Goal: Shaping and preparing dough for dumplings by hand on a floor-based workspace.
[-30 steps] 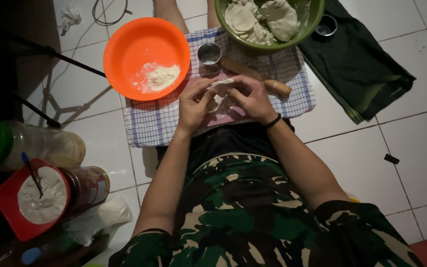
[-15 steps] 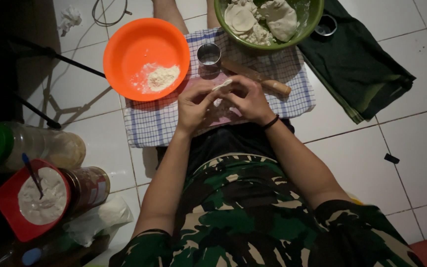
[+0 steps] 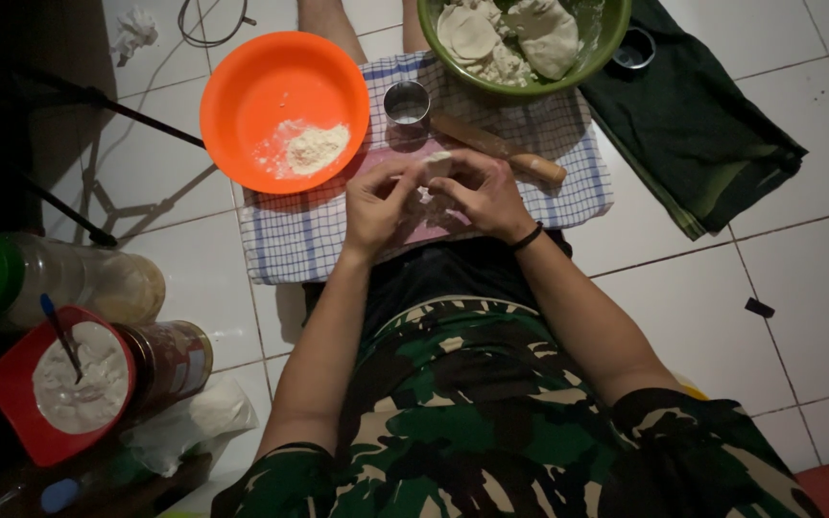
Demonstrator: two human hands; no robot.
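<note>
White dough, a small piece of it (image 3: pixel 437 165), sits pinched between my two hands in the head view, the only view I have. My left hand (image 3: pixel 376 203) curls in from one side and my right hand (image 3: pixel 480 192) from the other, fingers narrowed on the piece, both hands held just above a checked cloth (image 3: pixel 309 240) spread on the tiled floor. A dark band circles my right wrist.

Beyond the hands, a wooden rolling pin (image 3: pixel 496 150) lies at a slant on the cloth, and a small metal cup (image 3: pixel 406 102) stands just beside its far end. An orange bowl (image 3: pixel 251 86) with a little heap of flour rests on the cloth's left part. A green bowl (image 3: pixel 606 48) holding more dough sits at the top edge, next to a dark green cloth (image 3: pixel 693 134) on the tiles. Near my left elbow stands a red tub (image 3: pixel 11 403) of white paste with a spoon in it.
</note>
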